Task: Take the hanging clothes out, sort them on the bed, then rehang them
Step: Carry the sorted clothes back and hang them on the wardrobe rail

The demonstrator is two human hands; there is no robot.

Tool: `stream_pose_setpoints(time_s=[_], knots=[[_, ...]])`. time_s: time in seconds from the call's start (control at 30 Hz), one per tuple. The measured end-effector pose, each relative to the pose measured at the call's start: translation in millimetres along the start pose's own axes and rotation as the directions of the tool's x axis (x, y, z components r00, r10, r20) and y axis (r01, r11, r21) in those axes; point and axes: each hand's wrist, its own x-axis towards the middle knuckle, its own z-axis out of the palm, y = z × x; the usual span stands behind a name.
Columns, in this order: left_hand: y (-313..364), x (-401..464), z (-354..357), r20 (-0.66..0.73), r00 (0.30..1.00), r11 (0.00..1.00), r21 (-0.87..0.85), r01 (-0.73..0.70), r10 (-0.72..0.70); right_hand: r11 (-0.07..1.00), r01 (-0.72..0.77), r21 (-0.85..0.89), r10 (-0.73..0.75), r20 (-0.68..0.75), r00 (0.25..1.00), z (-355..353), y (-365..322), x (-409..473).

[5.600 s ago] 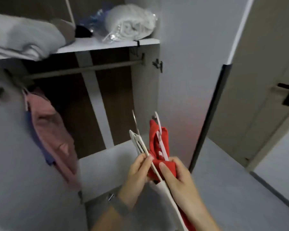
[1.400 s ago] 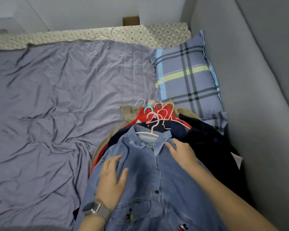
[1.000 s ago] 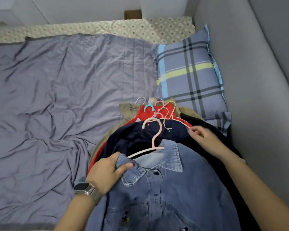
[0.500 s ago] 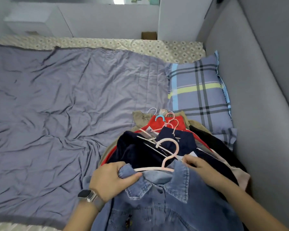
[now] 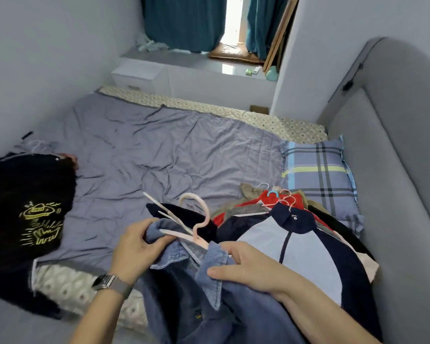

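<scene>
A blue denim shirt (image 5: pixel 196 309) on a pink hanger (image 5: pixel 199 219) is lifted off a pile of hung clothes (image 5: pixel 296 234) at the bed's right side. My left hand (image 5: pixel 137 247) grips the left side of the shirt's collar and the hanger arm. My right hand (image 5: pixel 243 266) grips the right side of the collar. A dark navy garment hangs behind the denim on the same bundle. On top of the pile lies a navy and pale blue jacket (image 5: pixel 291 254), with red and olive clothes and several hanger hooks beyond it.
A black garment with a yellow print (image 5: pixel 27 207) lies at the bed's left edge. The grey-purple sheet (image 5: pixel 171 155) covers the bed. A plaid pillow (image 5: pixel 318 170) rests against the grey padded headboard (image 5: pixel 395 157). A white nightstand (image 5: pixel 139 75) and teal curtains stand beyond the bed.
The denim shirt with its pink hanger has been lifted off the pile and drawn leftward, uncovering the navy and pale blue jacket. The view has tilted up, showing the black garment and window.
</scene>
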Motion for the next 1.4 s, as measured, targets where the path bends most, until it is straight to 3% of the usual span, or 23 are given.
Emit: stream_pose_setpoints(time_s=[0.1,0.2,0.27,0.37,0.5,0.6,0.7,0.8,0.9,0.97,1.03,1.1,1.3,1.4], knots=[[-24,-59,-71,-0.298,0.945,0.988,-0.119,0.100,-0.132,0.999,0.053,-0.008,-0.052,0.076,0.996,93,-30,8],[-57,-144,-131,-0.489,0.730,0.862,-0.421,0.283,-0.478,0.998,0.057,0.014,-0.059,0.189,0.980,192,-47,15],[-69,-208,-163,-0.431,0.632,0.741,-0.555,0.377,-0.644,0.998,0.065,0.007,-0.064,0.280,0.958,255,-53,14],[-71,-291,-196,-0.362,0.555,0.626,-0.659,0.416,-0.749,0.998,0.060,0.016,-0.061,0.437,0.897,335,-53,4],[-70,-354,-221,-0.243,0.507,0.429,-0.856,0.289,-0.827,0.999,0.031,-0.031,-0.005,0.631,0.776,421,-48,-8],[-67,-386,-238,-0.277,0.407,0.321,-0.946,0.044,-0.871,0.980,0.099,-0.173,0.051,0.699,0.713,468,-39,-17],[-67,-429,-251,-0.353,0.198,0.336,-0.935,-0.115,-0.914,0.935,0.188,-0.302,0.148,0.812,0.565,514,-30,-32],[-69,-478,-257,-0.366,-0.044,0.365,-0.893,-0.264,-0.929,0.900,0.260,-0.350,0.250,0.903,0.351,566,-17,-55],[-69,-540,-251,-0.355,-0.199,0.406,-0.830,-0.382,-0.914,0.878,0.342,-0.335,0.288,0.940,0.181,612,-2,-93],[-64,-585,-251,-0.376,-0.328,0.488,-0.775,-0.401,-0.867,0.894,0.321,-0.312,0.298,0.950,0.095,645,3,-124],[-68,-636,-254,-0.378,-0.486,0.568,-0.750,-0.339,-0.788,0.921,0.266,-0.285,0.274,0.959,0.077,688,7,-151],[-74,-691,-261,-0.359,-0.588,0.586,-0.770,-0.252,-0.725,0.930,0.259,-0.261,0.244,0.965,0.097,738,13,-175],[-85,-851,-298,-0.271,-0.770,0.624,-0.755,-0.202,-0.578,0.929,0.255,-0.269,0.251,0.963,0.103,878,40,-245],[-82,-929,-326,-0.197,-0.818,0.601,-0.770,-0.212,-0.541,0.932,0.218,-0.289,0.278,0.957,0.080,939,46,-281]])
